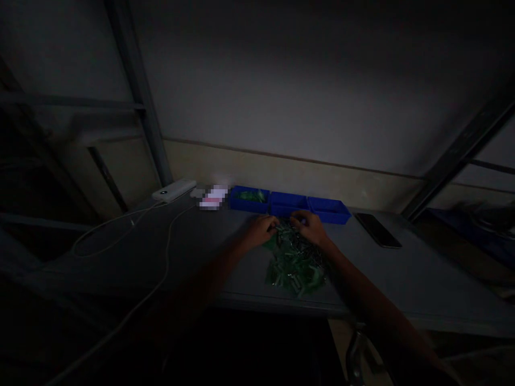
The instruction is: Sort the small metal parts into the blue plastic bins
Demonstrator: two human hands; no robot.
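On the desk lies a pile of small pieces (295, 268), a mix of green, clear-looking and shiny metallic bits; the dim light hides their exact kind. My left hand (263, 229) is at the pile's far left edge, thumb and fingers closed together. Opposite it, at the far right edge, my right hand (311, 227) has its fingers curled in a pinch. What either hand holds is too small and dark to make out. Just behind the hands stand three blue trays in a row: the left tray (237, 203) contains green pieces, beside the middle tray (281, 210) and the right tray (332, 217).
A dark phone (378, 230) lies right of the trays. To their left are a device with a lit, blurred screen (215, 197) and a white power bank (175, 190). A white cable (167, 257) runs across the left side of the desk (414, 273). Metal frame posts (148, 107) flank it.
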